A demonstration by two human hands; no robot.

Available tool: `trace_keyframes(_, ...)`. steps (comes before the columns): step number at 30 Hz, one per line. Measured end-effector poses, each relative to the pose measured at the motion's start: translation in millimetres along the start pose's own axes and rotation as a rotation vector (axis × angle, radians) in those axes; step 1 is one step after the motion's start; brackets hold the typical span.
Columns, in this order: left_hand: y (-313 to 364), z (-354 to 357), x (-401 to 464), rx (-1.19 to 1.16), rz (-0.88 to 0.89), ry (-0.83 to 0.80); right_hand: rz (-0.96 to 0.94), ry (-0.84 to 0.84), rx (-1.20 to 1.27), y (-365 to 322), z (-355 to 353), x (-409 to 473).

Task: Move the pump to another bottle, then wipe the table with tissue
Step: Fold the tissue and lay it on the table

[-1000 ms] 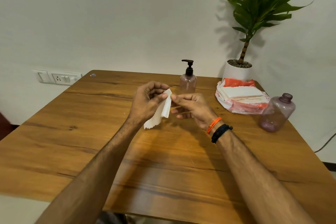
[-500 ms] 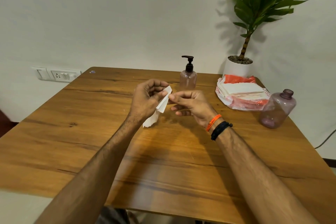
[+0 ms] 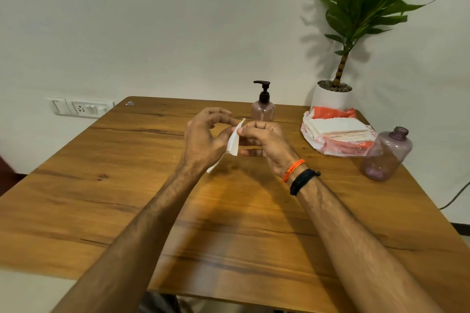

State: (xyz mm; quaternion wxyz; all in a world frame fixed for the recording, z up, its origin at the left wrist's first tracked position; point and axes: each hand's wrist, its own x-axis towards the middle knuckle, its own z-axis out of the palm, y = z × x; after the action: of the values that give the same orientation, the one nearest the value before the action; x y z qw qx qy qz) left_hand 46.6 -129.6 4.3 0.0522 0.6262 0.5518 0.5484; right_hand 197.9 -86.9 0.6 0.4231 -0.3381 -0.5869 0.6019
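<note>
Left hand: thumb and forefinger pinch the tissue at its top corner.
Right hand: fingertips pinch the same top edge.
Tissue: held above the table, well forward of the pump bottle.
Axis: long side hangs steeply, top corner up, lower end down-left.
Advice: probably fold it flat into a pad, then press evenly.
Pump: already on the far bottle; open bottle stands at right.

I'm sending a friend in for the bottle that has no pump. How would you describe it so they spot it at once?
Start from the potted plant at the wooden table's far right corner, then come forward past the pack of tissues. The capless bottle stands just beyond it, near the right edge. It is purple-tinted with an open neck, unlike the pump bottle at the back.
</note>
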Motion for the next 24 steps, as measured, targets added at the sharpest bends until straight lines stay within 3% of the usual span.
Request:
trace_keyframes(7,12,-13,10,-0.122,-0.237,-0.198,-0.019,0.048,-0.023,-9,0,2)
trace_keyframes(14,15,-9,11,-0.121,-0.367,-0.141,0.002,0.055,-0.065,-11,-3,0)
trace_keyframes(19,17,-6,11,-0.254,-0.544,-0.099,0.002,0.05,-0.096,-9,-6,-1)
trace_keyframes(24,15,-1,9,-0.183,-0.587,-0.104,0.01,0.05,-0.138,-7,-7,-1)
